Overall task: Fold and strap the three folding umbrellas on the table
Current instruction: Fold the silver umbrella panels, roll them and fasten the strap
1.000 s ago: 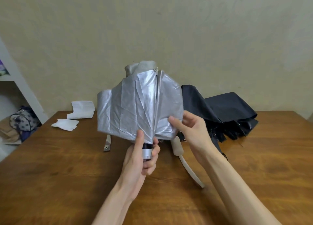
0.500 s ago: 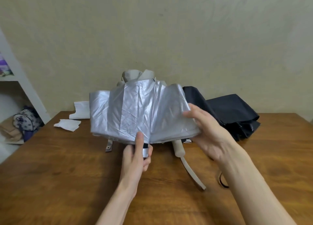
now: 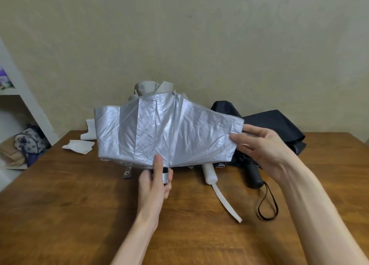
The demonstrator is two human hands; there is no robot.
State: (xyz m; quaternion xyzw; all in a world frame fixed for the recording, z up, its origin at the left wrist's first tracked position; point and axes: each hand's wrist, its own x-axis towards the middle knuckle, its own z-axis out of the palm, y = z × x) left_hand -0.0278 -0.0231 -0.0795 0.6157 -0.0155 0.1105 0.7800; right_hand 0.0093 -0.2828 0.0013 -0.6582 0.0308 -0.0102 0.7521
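A silver folding umbrella [image 3: 165, 132] is held upright above the wooden table [image 3: 79, 204], its canopy fanned out wide. My left hand [image 3: 154, 184] grips its short silver and black handle, thumb pressed up against the fabric. My right hand [image 3: 261, 144] pinches the canopy's right corner and holds it out to the right. Behind it lies a beige umbrella [image 3: 149, 87] whose white handle [image 3: 209, 174] and long strap rest on the table. A black umbrella [image 3: 275, 125] lies at the back right with its black handle [image 3: 253, 174] and wrist loop toward me.
White folded tissues [image 3: 78, 145] lie at the table's back left. A white shelf [image 3: 22, 97] stands left of the table, with a patterned bag [image 3: 30, 139] low beside it. A grey strap tab [image 3: 127, 172] hangs under the silver canopy. A plain wall stands right behind the table.
My right hand has pulled the silver canopy's right side outward, spreading the panels from a bunched shape into a wide fan. The umbrella has sunk slightly lower. My left hand keeps its grip on the handle.
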